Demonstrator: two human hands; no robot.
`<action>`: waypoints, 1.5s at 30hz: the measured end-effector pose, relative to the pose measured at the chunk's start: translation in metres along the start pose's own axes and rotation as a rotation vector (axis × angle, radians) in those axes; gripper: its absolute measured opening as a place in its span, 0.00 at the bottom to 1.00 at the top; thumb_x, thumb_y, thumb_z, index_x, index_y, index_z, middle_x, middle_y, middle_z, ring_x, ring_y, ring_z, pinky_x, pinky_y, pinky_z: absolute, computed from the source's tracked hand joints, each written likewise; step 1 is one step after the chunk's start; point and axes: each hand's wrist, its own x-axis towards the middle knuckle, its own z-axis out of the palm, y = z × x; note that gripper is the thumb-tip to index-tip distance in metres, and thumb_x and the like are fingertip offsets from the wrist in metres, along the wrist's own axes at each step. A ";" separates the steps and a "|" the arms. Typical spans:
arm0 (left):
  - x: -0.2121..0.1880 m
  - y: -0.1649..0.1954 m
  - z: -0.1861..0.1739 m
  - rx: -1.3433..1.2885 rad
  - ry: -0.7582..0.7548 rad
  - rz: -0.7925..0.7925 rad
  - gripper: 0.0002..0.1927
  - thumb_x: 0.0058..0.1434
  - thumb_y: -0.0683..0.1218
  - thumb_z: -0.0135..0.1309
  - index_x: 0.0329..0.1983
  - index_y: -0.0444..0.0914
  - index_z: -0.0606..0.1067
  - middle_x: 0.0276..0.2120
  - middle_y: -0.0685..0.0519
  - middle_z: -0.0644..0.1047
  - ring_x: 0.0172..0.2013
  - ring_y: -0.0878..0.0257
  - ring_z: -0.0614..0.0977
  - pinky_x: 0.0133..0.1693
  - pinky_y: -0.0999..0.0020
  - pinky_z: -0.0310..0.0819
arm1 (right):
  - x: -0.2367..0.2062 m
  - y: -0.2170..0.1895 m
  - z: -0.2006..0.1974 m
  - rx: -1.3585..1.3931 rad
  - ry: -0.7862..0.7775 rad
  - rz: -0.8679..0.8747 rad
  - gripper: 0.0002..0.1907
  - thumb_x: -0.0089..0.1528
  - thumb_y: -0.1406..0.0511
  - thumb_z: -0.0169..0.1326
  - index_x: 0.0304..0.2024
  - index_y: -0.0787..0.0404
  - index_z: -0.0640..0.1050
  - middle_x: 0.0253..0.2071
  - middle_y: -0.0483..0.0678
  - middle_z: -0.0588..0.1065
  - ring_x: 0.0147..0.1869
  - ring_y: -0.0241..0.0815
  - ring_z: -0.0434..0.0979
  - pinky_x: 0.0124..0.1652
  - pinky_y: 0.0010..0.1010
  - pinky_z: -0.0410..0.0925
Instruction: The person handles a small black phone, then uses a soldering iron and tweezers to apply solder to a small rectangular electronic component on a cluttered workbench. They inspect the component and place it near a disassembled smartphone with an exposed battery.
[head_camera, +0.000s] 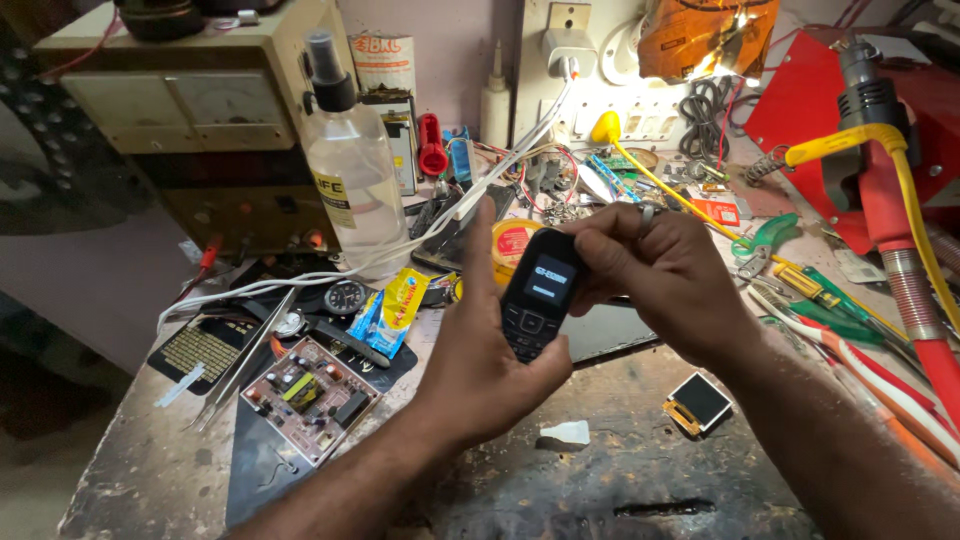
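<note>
A small black keypad phone (537, 296) with a lit screen is held upright above the workbench. My left hand (480, 360) cradles its lower half from the left, thumb under the keypad and index finger raised beside it. My right hand (668, 275), a ring on one finger, pinches the phone's top right edge. A white cable (420, 243) runs across the bench behind the phone.
A clear spray bottle (350, 170) stands at the back left beside a beige power supply (200, 120). A circuit board (312, 397) and tweezers (240, 365) lie at left. A small display module (699, 402) lies at right, near screwdrivers (850, 330), a red stand (880, 200) and a yellow cable (910, 190).
</note>
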 end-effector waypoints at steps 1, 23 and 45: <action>0.000 0.002 -0.001 -0.004 -0.007 -0.010 0.61 0.51 0.42 0.58 0.78 0.34 0.31 0.36 0.45 0.81 0.31 0.58 0.85 0.36 0.66 0.81 | 0.000 0.000 0.003 -0.061 -0.019 -0.028 0.13 0.66 0.68 0.58 0.51 0.68 0.76 0.40 0.50 0.82 0.42 0.37 0.84 0.43 0.31 0.79; -0.061 0.035 -0.053 0.502 -0.089 1.131 0.09 0.68 0.45 0.58 0.49 0.38 0.76 0.46 0.52 0.75 0.49 0.59 0.76 0.47 0.60 0.67 | 0.045 0.025 0.203 0.068 -0.241 0.281 0.17 0.64 0.59 0.57 0.48 0.65 0.75 0.35 0.53 0.82 0.30 0.39 0.84 0.26 0.27 0.77; -0.034 0.050 -0.070 0.314 0.306 0.890 0.06 0.72 0.45 0.53 0.42 0.36 0.75 0.37 0.50 0.78 0.37 0.57 0.80 0.40 0.64 0.72 | 0.030 0.045 0.195 -0.560 0.000 -0.540 0.13 0.70 0.53 0.56 0.45 0.54 0.80 0.45 0.49 0.80 0.53 0.51 0.81 0.53 0.40 0.73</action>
